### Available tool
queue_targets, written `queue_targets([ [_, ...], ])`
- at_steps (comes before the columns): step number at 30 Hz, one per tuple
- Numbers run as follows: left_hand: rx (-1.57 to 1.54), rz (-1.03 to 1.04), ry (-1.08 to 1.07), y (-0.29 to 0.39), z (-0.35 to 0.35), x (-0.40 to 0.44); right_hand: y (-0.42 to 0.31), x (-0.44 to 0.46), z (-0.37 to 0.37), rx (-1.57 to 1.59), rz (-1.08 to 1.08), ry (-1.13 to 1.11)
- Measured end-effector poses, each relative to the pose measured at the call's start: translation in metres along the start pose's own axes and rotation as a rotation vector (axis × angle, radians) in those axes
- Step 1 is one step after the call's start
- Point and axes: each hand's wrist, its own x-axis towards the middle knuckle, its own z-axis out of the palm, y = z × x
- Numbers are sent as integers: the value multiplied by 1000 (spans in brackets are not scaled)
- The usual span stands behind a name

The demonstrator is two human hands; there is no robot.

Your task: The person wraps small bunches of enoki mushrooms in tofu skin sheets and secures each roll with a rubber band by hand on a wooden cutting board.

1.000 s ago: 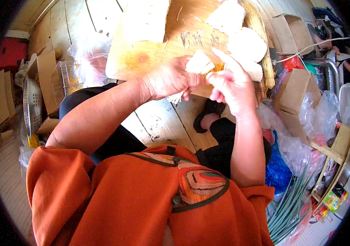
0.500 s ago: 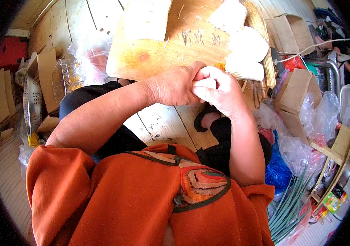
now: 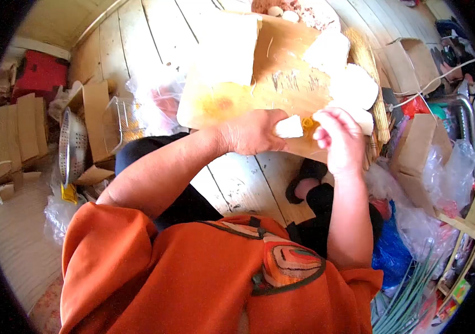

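My left hand (image 3: 257, 132) is closed on a small white piece (image 3: 289, 127), which sticks out past its thumb and fingertips. Strong light washes the piece out, so I cannot tell what it is made of. To its right, my right hand (image 3: 339, 136) is raised, fingers bent, with a gap between thumb and fingertips and nothing visible in it. Between the two hands a small yellow thing (image 3: 307, 124) shows at the near edge of a wooden board (image 3: 282, 92). Larger white pieces (image 3: 353, 87) lie along the board's right side, and a pale flat sheet (image 3: 229, 50) covers part of its left.
A straw-coloured bundle (image 3: 366, 67) borders the board's right side. Beyond the board lies a reddish mass with white round things (image 3: 290, 16). Left stand a metal colander (image 3: 72, 146) and a wire basket (image 3: 123, 122). Cardboard boxes (image 3: 413, 142), plastic bags and green stalks (image 3: 407, 295) crowd the right.
My hands, together around the white piece before, have come apart. The right hand has moved off to the right, while the left keeps the piece. The whole view has shifted a little.
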Motion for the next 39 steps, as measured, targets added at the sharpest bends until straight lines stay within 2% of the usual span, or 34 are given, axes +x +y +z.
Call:
queue_targets([
  [1,-41,29,32,-4,-3,-2,-5,1,-2,56,1,78],
  [2,-99,67,123,-10,-5,-5,-4,4,-8,46,-4,68],
  [3,-80,65,121,-8,-15,-8,-3,1,-5,63,-11,68],
  [5,-252,-73,145,-2,-43,-11,-2,-6,1,-317,-27,-29],
  [6,-200,-105,182,2,-56,-13,21,-1,-3,-482,-135,-111],
  [7,-147,-136,219,6,-69,-14,19,-7,4,-530,-50,-195],
  [8,83,-104,256,7,-82,-13,18,-12,10,-606,-82,-273],
  [9,255,63,438,-36,-92,4,17,-17,14,-684,-111,-351],
  [10,472,7,492,-30,-103,9,13,-21,17,-678,-110,-343],
  [11,689,-48,543,-24,-111,13,8,-25,19,-835,-119,-418],
  [12,740,-66,572,-24,-117,19,5,-27,19,-991,-127,-492],
  [15,784,-54,620,-38,-129,35,13,-26,18,-1113,-111,-574],
  [20,882,-184,620,-39,-125,43,20,-26,14,-1124,-132,-603],
  [23,840,-180,670,-34,-126,32,20,-26,12,-1134,-158,-595],
  [25,797,-91,704,-24,-120,20,15,-27,10,-1156,-150,-579],
  [27,672,78,729,-6,-107,6,5,-24,5,-1190,-127,-505],
  [28,638,84,676,10,-94,0,2,-23,0,-1210,-109,-494],
  [31,371,166,518,33,-46,-19,-4,-13,-17,-1071,-53,-83],
  [35,200,146,144,21,0,-21,-12,5,-65,-1060,28,412],
  [36,260,73,42,16,3,-17,-14,7,-74,-1018,38,527],
  [37,245,78,44,11,5,-13,-16,9,-84,-975,47,640],
  [39,549,247,-3,5,10,-5,3,23,-103,-1041,55,708],
])
